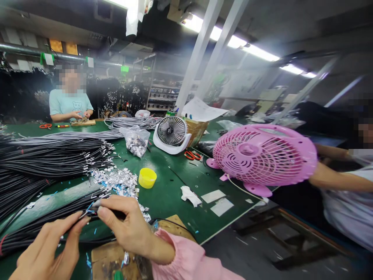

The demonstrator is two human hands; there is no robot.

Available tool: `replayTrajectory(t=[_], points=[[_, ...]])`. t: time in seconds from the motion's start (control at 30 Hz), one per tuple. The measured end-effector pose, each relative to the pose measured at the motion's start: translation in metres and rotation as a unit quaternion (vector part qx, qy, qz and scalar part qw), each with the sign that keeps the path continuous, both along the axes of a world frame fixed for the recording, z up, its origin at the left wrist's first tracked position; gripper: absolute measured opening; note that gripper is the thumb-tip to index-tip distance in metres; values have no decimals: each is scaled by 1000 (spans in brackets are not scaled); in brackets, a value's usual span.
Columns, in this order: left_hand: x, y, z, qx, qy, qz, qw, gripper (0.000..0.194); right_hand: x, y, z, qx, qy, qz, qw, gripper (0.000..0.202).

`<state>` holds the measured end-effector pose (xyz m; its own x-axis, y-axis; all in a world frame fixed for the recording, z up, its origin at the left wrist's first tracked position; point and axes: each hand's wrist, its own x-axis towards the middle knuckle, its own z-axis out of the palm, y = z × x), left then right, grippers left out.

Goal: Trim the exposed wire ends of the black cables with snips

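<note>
My left hand (51, 247) is closed in a pinch on the end of a black cable (84, 214), low on the left of the head view. Against that same end, my right hand (129, 227) pinches with thumb and forefinger, where blue and bare wire shows. Something dark lies under the right fingers, partly hidden. Beneath my hands is a worn wooden block (106, 258) with a green-handled tool (118, 275) at its front. Just beyond them lies a heap of silver foil scraps (118, 181), beside large bundles of black cables (55, 155).
A yellow cup (147, 178), a clear bag of small parts (136, 142), a white fan (171, 134), a pink fan (262, 155) and red-handled scissors (192, 155) stand or lie on the green table (171, 194). One person (71, 103) sits opposite; another person's arm (340, 177) is at right.
</note>
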<state>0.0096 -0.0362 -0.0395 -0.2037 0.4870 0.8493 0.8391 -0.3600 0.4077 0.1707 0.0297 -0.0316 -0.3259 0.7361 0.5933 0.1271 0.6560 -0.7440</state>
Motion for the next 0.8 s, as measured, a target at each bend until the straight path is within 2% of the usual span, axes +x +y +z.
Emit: replayTrajectory(t=[0.17,0.23,0.3,0.4,0.5,0.57,0.7,0.8], points=[[-5,7,6,-11,9,17,1000,15,-1,-4,1,20,-13,-41,999,23],[-11,11,13,-33,11,-25,999,20,-1,-4,0,39,-11,-50,998,24],[-17,15,20,-71,13,-95,993,29,0,-5,-1,51,-11,-49,997,27],[-20,20,29,-146,-56,-188,970,49,2,-4,-2,39,-9,-28,999,29],[-16,21,32,-185,-134,-214,950,61,3,-2,-4,21,-7,-17,1000,33],[-14,20,31,-176,-133,-195,956,57,3,1,-4,-3,6,-23,1000,39],[-11,15,24,-94,-69,-147,982,34,0,1,5,-91,38,7,995,42],[-10,15,27,-67,-19,-157,985,23,-2,1,13,-74,17,47,996,36]])
